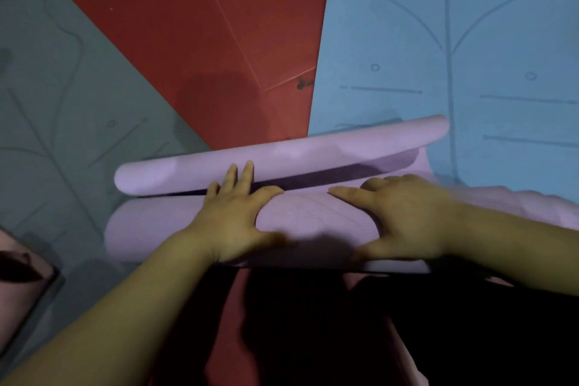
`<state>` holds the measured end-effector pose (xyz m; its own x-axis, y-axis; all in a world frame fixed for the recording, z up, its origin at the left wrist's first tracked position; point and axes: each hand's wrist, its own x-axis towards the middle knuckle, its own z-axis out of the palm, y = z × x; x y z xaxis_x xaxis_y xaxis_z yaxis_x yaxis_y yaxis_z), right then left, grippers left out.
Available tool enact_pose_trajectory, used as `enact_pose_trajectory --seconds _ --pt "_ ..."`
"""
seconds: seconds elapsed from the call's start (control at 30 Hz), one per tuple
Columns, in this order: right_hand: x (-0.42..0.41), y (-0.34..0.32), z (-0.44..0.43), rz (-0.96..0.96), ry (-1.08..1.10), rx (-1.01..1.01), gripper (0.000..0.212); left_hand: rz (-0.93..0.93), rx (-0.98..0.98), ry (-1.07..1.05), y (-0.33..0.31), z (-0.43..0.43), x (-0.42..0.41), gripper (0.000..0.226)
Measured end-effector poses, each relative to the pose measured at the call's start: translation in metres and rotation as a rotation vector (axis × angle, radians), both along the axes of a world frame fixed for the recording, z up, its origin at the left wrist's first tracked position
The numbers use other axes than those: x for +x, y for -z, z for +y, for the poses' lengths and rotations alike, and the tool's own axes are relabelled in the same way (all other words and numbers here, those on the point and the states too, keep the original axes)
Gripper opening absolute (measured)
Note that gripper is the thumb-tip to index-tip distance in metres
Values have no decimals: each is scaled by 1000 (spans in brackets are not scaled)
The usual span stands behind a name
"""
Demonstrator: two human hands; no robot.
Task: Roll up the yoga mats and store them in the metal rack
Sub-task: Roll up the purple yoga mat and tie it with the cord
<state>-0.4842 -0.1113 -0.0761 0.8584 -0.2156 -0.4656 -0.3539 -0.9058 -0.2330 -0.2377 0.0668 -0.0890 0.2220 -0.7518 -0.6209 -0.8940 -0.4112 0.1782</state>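
- The purple mat (pixel 316 222) lies across the middle of the view, partly rolled, on the red floor (pixel 194 41).
- Its near part forms a thick roll under both hands. Beyond that lies a second, thinner rounded fold of the same mat, with a dark gap between the two.
- The left end of the purple mat overlaps the grey mat (pixel 56 97), and its right end overlaps the blue mat (pixel 470 41).
- The left hand (pixel 235 219) lies flat on the near roll with its fingers straight and spread, open and pressing down. Its longer fingertips reach across the gap and touch the far fold.
- The right hand (pixel 407 219) also rests on the near roll, with the thumb spread towards the person and the forefinger stretched leftwards along the top of the roll.
- The other fingers of the right hand bend at the knuckles by the gap. The hand is blurred, so I cannot tell whether they hook over the roll or only press on it.
- The grey mat and the blue mat both lie unrolled and flat, each printed with thin guide lines.
- The red floor shows between them as a wedge.
- Dark clothing (pixel 344 323) fills the bottom of the view below the forearms.
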Motion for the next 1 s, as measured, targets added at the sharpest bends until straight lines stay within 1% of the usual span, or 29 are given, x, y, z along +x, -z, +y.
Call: enact_pose_trajectory --seconds 0.1,0.2,0.3,0.4,0.5,0.6,0.67,0.77,0.87,1.0 --pt "5 7 -10 -18 11 48 114 -65 -23 -35 5 -12 1 112" --pt "11 9 -21 -74 3 102 117 -122 -59 -62 11 -20 0 101" --pt "15 10 -33 -126 53 165 122 -128 -98 -99 14 -31 4 98" --pt "21 11 -43 -143 98 164 125 -116 -101 -127 16 -41 10 101" --pt "16 6 -37 -132 128 89 119 -101 -77 -137 18 -47 14 98" --pt "2 4 -10 -131 88 -101 101 -90 -66 -142 19 -50 16 96" --pt "-1 6 -1 -106 57 -184 100 -100 -77 -144 20 -51 16 93" --pt "8 5 -13 -44 82 -128 105 -150 -135 -161 19 -52 13 85" --pt "15 8 -30 -28 107 -29 109 -166 -196 -180 15 -51 4 86" --pt "23 14 -50 -92 145 71 107 -240 -292 -149 17 -34 -18 87"
